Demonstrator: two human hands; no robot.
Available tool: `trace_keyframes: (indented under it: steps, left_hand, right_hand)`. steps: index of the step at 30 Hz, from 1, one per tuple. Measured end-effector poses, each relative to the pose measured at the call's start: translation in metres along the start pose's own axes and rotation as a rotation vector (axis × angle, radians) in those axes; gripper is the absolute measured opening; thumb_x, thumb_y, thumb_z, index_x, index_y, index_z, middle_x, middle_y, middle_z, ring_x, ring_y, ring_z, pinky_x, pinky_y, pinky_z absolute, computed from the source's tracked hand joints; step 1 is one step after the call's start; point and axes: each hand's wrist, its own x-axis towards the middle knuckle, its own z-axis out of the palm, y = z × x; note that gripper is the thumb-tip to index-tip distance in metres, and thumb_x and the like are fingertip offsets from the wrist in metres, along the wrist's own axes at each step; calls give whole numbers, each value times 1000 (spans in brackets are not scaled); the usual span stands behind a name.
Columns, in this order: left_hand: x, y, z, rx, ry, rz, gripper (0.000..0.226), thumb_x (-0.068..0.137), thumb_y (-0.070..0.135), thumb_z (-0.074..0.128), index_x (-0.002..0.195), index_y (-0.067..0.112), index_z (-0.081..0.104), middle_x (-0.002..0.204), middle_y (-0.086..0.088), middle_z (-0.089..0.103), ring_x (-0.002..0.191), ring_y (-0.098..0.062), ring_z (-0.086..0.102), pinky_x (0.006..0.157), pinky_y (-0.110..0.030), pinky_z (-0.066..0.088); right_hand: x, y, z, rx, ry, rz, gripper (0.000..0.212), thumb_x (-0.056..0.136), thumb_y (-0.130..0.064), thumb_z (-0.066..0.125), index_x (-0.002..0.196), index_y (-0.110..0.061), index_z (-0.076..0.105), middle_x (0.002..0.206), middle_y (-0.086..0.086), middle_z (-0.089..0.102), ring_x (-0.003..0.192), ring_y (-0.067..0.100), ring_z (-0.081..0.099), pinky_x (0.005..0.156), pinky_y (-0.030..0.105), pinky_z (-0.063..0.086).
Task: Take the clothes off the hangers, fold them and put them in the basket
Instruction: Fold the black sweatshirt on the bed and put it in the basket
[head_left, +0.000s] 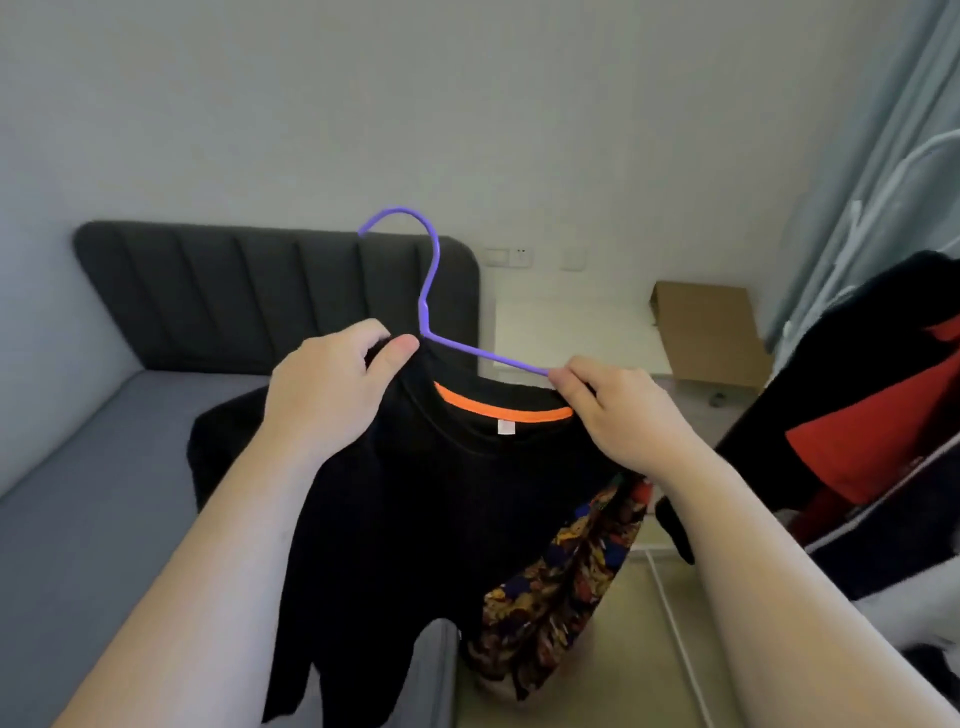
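Observation:
A black shirt (415, 509) with an orange inner collar hangs in front of me on a purple hanger (429, 291). My left hand (332, 384) grips the shirt's left shoulder at the collar. My right hand (618, 410) pinches the right side of the collar where the hanger's arm comes out. The hanger's hook stands upright above the shirt; its left arm is hidden inside the cloth. A patterned dark garment (561, 597) hangs below and behind the shirt on the right. No basket is in view.
A bed with a grey mattress (78, 519) and dark padded headboard (249, 296) lies to the left. A white clothes rack (883, 218) with black and red garments (862, 415) stands on the right. A cardboard box (711, 332) sits by the far wall.

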Motion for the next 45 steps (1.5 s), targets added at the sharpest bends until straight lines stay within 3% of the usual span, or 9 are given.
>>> trace_keyframes:
  steps: [6,10,14,22,28,33,36,41,45]
  left_hand:
    - [37,-15,15,105,32,-21,46,99,58,27,83,21,49,62,2,55,61,-18,55,59,-37,44]
    - [63,-20,25,88,101,-174,52,96,65,33,73,22,52,58,1,54,61,-13,54,57,-30,38]
    - [93,-29,40,84,183,-298,52,99,56,36,64,19,47,58,2,52,60,-16,51,52,-30,32]
    - [135,-43,56,45,288,-447,55,100,55,36,60,17,35,55,1,42,57,-18,43,53,-33,28]
    - [142,-57,57,-22,328,-489,54,100,52,37,61,15,35,57,-1,42,59,-21,42,55,-35,31]
    - [137,-69,58,-23,319,-508,54,101,53,36,61,17,35,58,-1,42,59,-20,42,57,-35,32]
    - [132,-74,57,-47,280,-489,53,101,53,36,64,15,39,59,-2,44,60,-19,44,58,-36,35]
    - [124,-84,52,-118,164,-461,48,96,58,44,77,15,55,64,3,50,65,-16,50,59,-31,38]
    - [112,-96,41,-151,84,-382,35,90,53,58,86,19,64,66,3,51,60,-11,46,58,-29,38]
  right_hand:
    - [63,-4,34,-39,-8,-130,33,103,-48,34,80,-28,48,70,-6,56,67,14,55,56,33,42]
    - [103,-3,53,14,-55,-224,33,103,-46,35,77,-28,46,69,-7,55,67,13,54,57,30,40]
    - [147,7,64,64,-86,-265,31,102,-47,39,95,-26,60,80,-9,61,75,8,57,64,28,48]
    - [212,45,71,427,-45,-145,33,106,-42,29,88,-24,50,81,-6,58,77,6,53,64,19,40]
    - [231,45,88,743,-97,32,50,102,-58,17,95,-31,59,97,-14,63,97,-3,56,79,21,40]
    - [242,38,94,700,-175,10,51,99,-65,24,99,-34,64,102,-15,66,103,2,58,89,30,44]
    - [246,31,91,638,-86,-68,35,96,-61,45,98,-34,67,96,-15,70,95,2,63,83,26,49]
    - [248,17,87,934,-85,-137,21,96,-36,63,88,-19,73,77,5,74,63,21,66,44,27,43]
    - [254,13,96,1141,-116,-25,21,92,-31,67,90,-11,73,71,10,70,75,29,73,47,27,51]
